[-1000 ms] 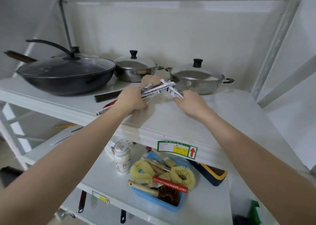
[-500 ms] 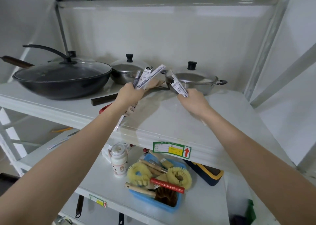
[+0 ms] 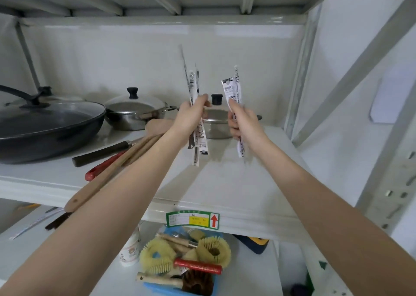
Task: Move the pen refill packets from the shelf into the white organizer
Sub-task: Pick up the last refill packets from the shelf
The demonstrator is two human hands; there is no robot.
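Both hands are raised above the white shelf [image 3: 225,183], each gripping a bunch of long, thin pen refill packets held upright. My left hand [image 3: 191,117] holds several packets [image 3: 193,86] that stick out above and below the fist. My right hand [image 3: 242,121] holds a smaller bunch of packets [image 3: 231,88], white with black print. No packets lie on the shelf where I can see. The white organizer is not in view.
A black lidded wok [image 3: 45,124] and two steel lidded pots [image 3: 135,111] [image 3: 216,124] stand at the back of the shelf. Wooden and red-handled utensils [image 3: 112,160] lie at left. Below, a blue bin of brushes [image 3: 184,262] and a white bottle [image 3: 130,250].
Both hands lifted the packets off the shelf and turned them from slanting to upright. The view tilted up, and the hands rose higher in front of the back wall.
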